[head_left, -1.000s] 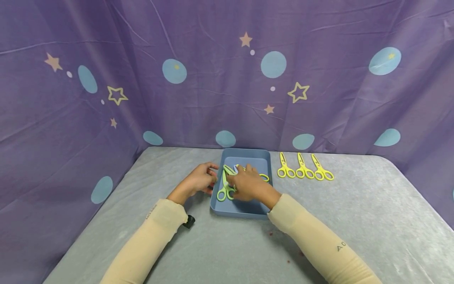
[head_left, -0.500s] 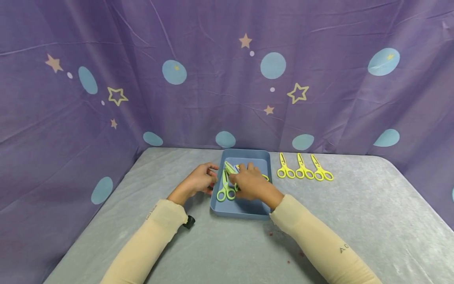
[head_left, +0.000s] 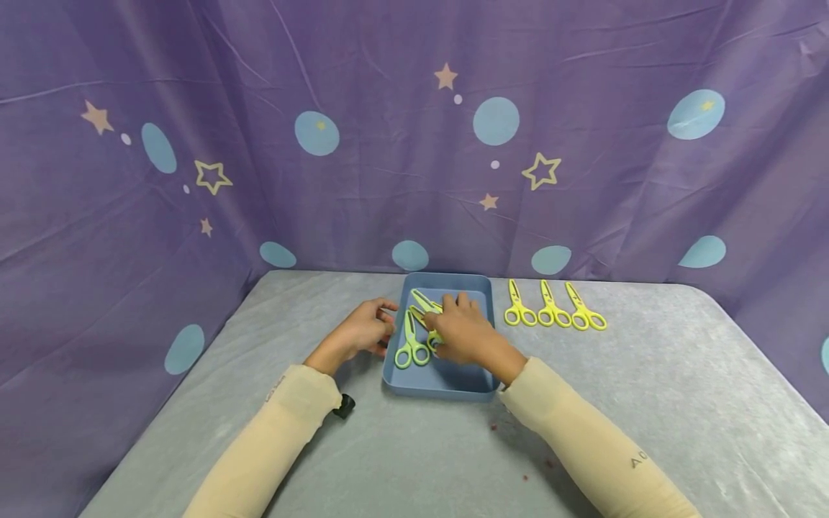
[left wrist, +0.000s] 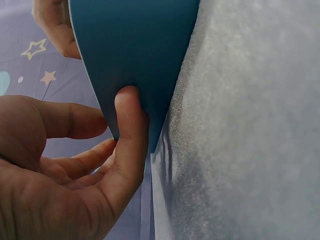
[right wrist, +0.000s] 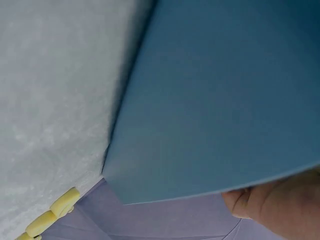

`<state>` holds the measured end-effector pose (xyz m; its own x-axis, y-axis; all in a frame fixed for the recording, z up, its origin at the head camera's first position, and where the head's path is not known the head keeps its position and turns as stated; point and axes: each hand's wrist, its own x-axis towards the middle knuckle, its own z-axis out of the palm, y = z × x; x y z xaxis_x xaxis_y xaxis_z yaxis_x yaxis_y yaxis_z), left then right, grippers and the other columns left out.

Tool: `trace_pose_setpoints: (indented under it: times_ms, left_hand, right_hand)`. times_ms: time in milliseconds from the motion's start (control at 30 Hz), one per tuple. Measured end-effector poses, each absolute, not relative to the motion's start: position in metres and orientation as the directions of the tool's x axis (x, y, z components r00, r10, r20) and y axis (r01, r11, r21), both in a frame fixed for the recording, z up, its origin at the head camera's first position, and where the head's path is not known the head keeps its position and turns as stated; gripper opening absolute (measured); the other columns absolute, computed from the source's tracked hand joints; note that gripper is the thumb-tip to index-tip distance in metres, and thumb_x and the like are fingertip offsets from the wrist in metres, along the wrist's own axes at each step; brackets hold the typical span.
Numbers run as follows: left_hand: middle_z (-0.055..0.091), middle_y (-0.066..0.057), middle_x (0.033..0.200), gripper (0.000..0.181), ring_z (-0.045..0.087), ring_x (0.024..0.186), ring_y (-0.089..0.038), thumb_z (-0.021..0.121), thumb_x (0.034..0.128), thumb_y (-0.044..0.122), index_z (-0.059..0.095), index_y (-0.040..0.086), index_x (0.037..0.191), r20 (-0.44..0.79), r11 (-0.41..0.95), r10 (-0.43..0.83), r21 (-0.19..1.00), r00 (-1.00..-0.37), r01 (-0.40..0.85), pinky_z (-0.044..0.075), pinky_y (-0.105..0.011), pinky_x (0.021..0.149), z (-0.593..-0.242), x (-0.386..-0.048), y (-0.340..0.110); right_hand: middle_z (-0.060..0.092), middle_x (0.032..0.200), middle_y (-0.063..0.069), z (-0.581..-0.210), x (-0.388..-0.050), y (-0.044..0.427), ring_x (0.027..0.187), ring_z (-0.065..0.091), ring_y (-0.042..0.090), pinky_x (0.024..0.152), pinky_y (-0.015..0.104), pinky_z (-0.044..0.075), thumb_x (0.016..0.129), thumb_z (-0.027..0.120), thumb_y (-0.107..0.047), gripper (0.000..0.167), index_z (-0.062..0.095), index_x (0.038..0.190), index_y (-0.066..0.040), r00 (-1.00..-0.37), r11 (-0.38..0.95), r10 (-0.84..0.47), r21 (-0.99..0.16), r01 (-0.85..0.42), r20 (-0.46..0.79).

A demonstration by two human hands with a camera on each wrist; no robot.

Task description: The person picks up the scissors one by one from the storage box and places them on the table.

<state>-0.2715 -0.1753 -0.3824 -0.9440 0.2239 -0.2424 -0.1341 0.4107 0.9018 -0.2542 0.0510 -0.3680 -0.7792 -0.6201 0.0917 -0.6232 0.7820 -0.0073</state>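
A blue tray [head_left: 440,394] on the table holds several green-yellow scissors. My left hand [head_left: 363,329] rests against its left side; in the left wrist view a fingertip [left wrist: 129,102] presses the outer wall, and other fingertips meet the rim. Inside the tray, my right hand [head_left: 463,332] curls over a pair of scissors [head_left: 417,314], its thumb across them and its grip partly hidden. Close by lie a slanted pair of scissors [head_left: 424,300] and an upright pair of scissors [head_left: 410,328]. In the right wrist view, the tray's wall [right wrist: 210,125] hides most of that hand.
Right of the tray, three yellow scissors stand in a row, blades pointing away: left pair [head_left: 514,293], middle pair [head_left: 547,293], right pair [head_left: 573,295]. A purple curtain [head_left: 388,194] closes the grey table's [head_left: 401,460] back and left side.
My right hand has shifted slightly right inside the tray. A green pair has slid toward the back, and the tip of another pair now shows left of the thumb. My left hand stays put.
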Motion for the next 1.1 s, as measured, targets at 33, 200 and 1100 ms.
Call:
trace_pose_setpoints:
  times_ms: [33, 200, 1100]
  left_hand:
    - [0.051, -0.017, 0.115, 0.047, 0.061, 0.081, -0.027, 0.053, 0.1019, 0.001, 0.046, 0.004, 0.148, -0.24, 0.41, 0.224, 0.902, -0.945, -0.132, 0.058, -0.041, 0.061, -0.383, -0.272, -0.175]
    - [0.051, -0.017, 0.116, 0.047, 0.063, 0.082, -0.027, 0.053, 0.1012, 0.001, 0.046, 0.003, 0.148, -0.237, 0.412, 0.22, 0.902, -0.946, -0.13, 0.059, -0.039, 0.061, -0.384, -0.273, -0.175]
    - [0.051, -0.017, 0.116, 0.048, 0.061, 0.083, -0.028, 0.054, 0.1025, 0.002, 0.045, 0.004, 0.149, -0.242, 0.415, 0.218, 0.9, -0.946, -0.134, 0.059, -0.041, 0.062, -0.382, -0.272, -0.175]
  right_hand:
    - [0.054, 0.106, 0.01, -0.369, -0.254, 0.052, 0.095, 0.042, 0.031, 0.078, 0.044, 0.039, 0.084, 0.086, -0.03, 0.035, 0.071, 0.114, -0.021, -0.778, 0.782, -0.619, -0.003, -0.623, 0.102]
    - [0.055, 0.11, 0.012, -0.371, -0.256, 0.059, 0.096, 0.044, 0.031, 0.08, 0.046, 0.04, 0.083, 0.087, -0.028, 0.04, 0.071, 0.119, -0.019, -0.774, 0.784, -0.615, 0.005, -0.621, 0.15]
    - [0.051, 0.107, 0.017, -0.349, -0.256, 0.109, 0.095, 0.04, 0.035, 0.078, 0.05, 0.036, 0.082, 0.086, -0.021, 0.038, 0.07, 0.117, -0.016, -0.838, 0.848, -0.503, -0.064, -0.525, 0.21]
